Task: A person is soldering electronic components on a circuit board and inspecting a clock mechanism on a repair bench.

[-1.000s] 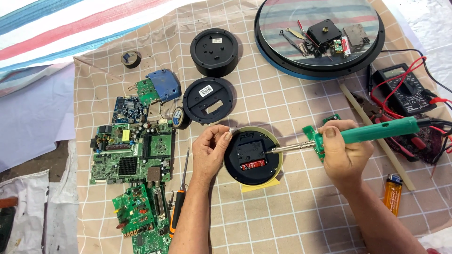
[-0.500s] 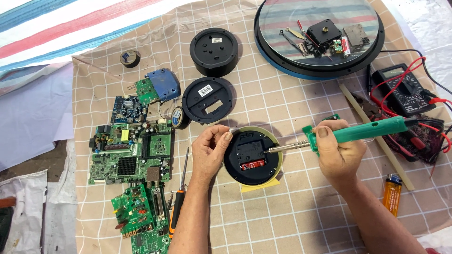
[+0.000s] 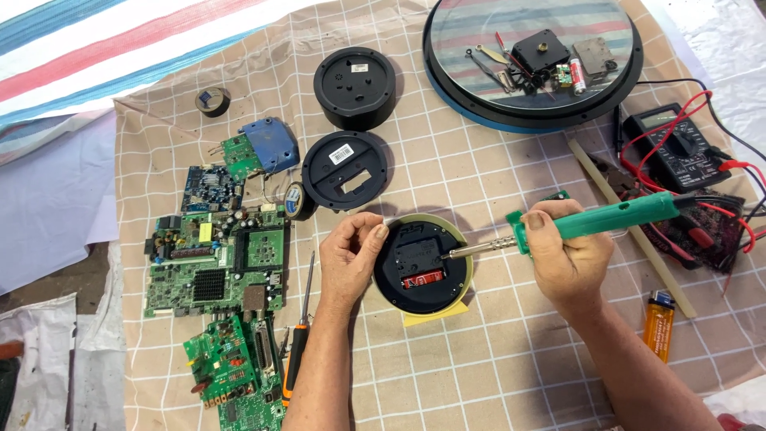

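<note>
round clock back (image 3: 421,265) on checked cloth (image 3: 479,359), left hand (image 3: 349,254) gripping its rim; right hand (image 3: 568,254) closed on green soldering iron (image 3: 594,219), tip at the black module; slip could melt plastic or burn the near fingers

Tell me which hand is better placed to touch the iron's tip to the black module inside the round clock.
Right. The right hand already holds the green soldering iron, its tip at the black module. The left hand is busy steadying the round clock at its rim.

Circuit boards (image 3: 215,263) left of clock (image 3: 423,263); multimeter (image 3: 674,148) right; screwdriver (image 3: 297,351) between.
</note>
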